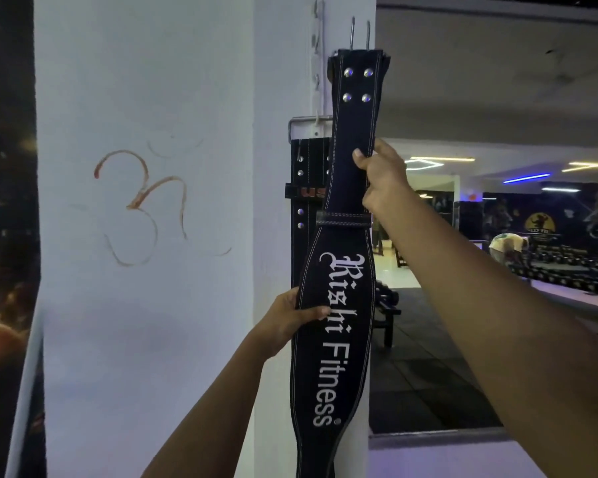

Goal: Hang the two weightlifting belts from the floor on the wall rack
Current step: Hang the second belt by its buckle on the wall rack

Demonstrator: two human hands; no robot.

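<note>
A black weightlifting belt [335, 291] with white lettering hangs upright in front of a white pillar. Its buckle prongs stick up at the top, near the wall rack [316, 63] of white hooks on the pillar's side. My right hand [380, 174] grips the belt's narrow upper strap below the rivets. My left hand [290, 317] holds the wide lettered part by its left edge. A second black belt [306, 201] hangs behind it from a metal buckle on a lower hook, mostly hidden by the first.
The white pillar [152, 236] with an orange drawn symbol fills the left. To the right, a gym floor with a bench [387, 312], dumbbell racks and a bent-over person [504, 244] shows, possibly in a mirror.
</note>
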